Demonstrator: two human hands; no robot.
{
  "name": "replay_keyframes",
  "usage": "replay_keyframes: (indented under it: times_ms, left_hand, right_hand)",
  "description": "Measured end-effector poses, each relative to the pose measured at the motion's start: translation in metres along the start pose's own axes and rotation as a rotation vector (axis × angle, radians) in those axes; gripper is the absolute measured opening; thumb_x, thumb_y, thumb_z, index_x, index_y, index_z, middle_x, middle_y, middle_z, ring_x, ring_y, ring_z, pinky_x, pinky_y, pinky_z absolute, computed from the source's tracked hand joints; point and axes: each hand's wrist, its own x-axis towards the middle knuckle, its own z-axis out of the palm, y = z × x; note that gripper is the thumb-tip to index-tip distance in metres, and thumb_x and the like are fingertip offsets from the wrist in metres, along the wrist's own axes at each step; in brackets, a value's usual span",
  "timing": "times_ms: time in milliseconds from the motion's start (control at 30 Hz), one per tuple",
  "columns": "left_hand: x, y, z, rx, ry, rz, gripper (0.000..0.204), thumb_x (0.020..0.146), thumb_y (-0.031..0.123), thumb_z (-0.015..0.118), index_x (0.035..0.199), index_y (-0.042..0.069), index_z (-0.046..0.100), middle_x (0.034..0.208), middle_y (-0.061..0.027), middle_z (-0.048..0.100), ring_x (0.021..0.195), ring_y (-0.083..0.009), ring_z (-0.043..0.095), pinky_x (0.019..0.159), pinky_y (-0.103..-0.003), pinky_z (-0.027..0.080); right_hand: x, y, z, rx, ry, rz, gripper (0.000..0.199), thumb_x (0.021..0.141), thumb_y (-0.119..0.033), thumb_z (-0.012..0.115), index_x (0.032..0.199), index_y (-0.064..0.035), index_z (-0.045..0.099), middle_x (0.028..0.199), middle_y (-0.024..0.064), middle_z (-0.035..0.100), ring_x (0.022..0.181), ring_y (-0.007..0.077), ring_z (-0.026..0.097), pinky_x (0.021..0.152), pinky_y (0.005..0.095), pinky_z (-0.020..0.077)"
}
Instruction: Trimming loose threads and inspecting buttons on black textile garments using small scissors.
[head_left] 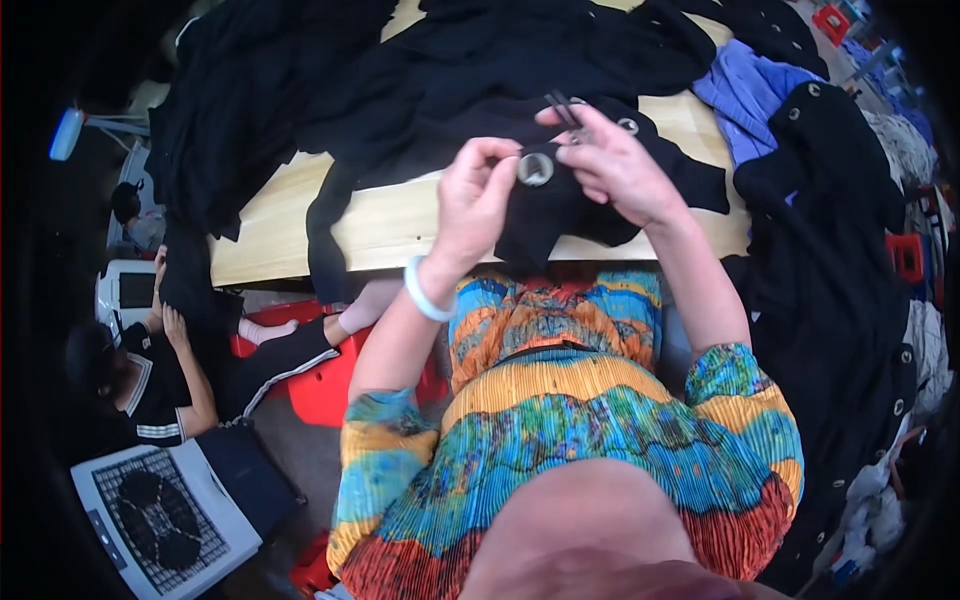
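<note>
My left hand (470, 205) pinches the edge of a black knit garment (530, 225) between thumb and fingers, just above the near edge of the table. Right beside those fingertips sits a large round button (536, 170) with a pale shiny rim. On the button's other side, my right hand (625, 175) is closed around small dark thread snips (562, 108), whose two slim prongs stick up past the fingers. Its fingertips are close to the garment; whether they also touch the cloth I cannot tell. Another round button (628, 126) shows behind the right hand.
Black garments (480, 60) cover much of the pale wooden table (385, 225). A purple cloth (745, 95) and a long black buttoned garment (820, 240) hang at the right. At left, a person (150, 370) sits near a red stool (335, 385) and a floor fan (165, 515).
</note>
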Motion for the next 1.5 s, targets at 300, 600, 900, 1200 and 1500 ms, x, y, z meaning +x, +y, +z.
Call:
replay_keyframes:
  times_ms: [300, 600, 900, 1200, 1500]
  left_hand:
    - [-0.051, 0.010, -0.110, -0.085, -0.030, -0.422, 0.007, 0.082, 0.002, 0.051, 0.089, 0.003, 0.050, 0.091, -0.0044, 0.053, 0.080, -0.0091, 0.049, 0.074, -0.022, 0.040]
    - [-0.047, -0.054, -0.140, 0.935, -0.040, -0.160, 0.025, 0.073, -0.005, 0.046, 0.097, -0.001, 0.053, 0.090, -0.0176, 0.057, 0.085, -0.0298, 0.057, 0.073, -0.034, 0.045]
    - [0.044, -0.040, -0.004, 0.653, -0.137, 0.280, 0.010, 0.075, 0.004, 0.054, 0.084, 0.001, 0.058, 0.083, -0.0142, 0.056, 0.075, -0.0298, 0.057, 0.066, -0.034, 0.046]
    - [0.085, -0.023, 0.041, 0.626, -0.213, 0.398, 0.038, 0.069, 0.015, 0.067, 0.102, 0.004, 0.052, 0.097, -0.0138, 0.056, 0.086, -0.0292, 0.055, 0.076, -0.034, 0.045]
    - [0.118, -0.012, 0.047, 0.966, -0.551, 0.256, 0.038, 0.067, 0.019, 0.061, 0.102, 0.006, 0.055, 0.092, -0.0180, 0.059, 0.089, -0.0353, 0.055, 0.078, -0.041, 0.045]
  right_hand:
    - [-0.002, -0.017, -0.060, -0.597, 0.281, -0.161, 0.028, 0.082, -0.018, 0.051, 0.107, -0.0036, 0.053, 0.076, -0.0016, 0.062, 0.056, 0.0006, 0.046, 0.047, 0.0145, 0.0363]
    - [0.035, 0.043, -0.098, -1.252, 0.458, -0.159, 0.047, 0.070, -0.040, 0.064, 0.097, -0.0036, 0.055, 0.086, 0.0125, 0.061, 0.084, 0.0284, 0.058, 0.075, 0.0341, 0.0446]
    - [0.018, 0.044, -0.106, -1.293, 0.569, -0.158, 0.024, 0.067, -0.020, 0.061, 0.086, -0.0047, 0.057, 0.078, 0.0170, 0.060, 0.078, 0.0328, 0.058, 0.070, 0.0395, 0.0453]
    - [-0.042, -0.078, -0.069, -0.466, 0.502, -0.613, 0.017, 0.072, -0.005, 0.066, 0.087, -0.0020, 0.058, 0.077, -0.0034, 0.053, 0.068, 0.0025, 0.047, 0.064, 0.0144, 0.0371]
    - [-0.073, -0.112, -0.069, -0.301, 0.525, -0.869, 0.023, 0.070, 0.001, 0.065, 0.092, -0.0027, 0.058, 0.085, 0.0014, 0.056, 0.080, 0.0082, 0.053, 0.075, 0.0200, 0.0401]
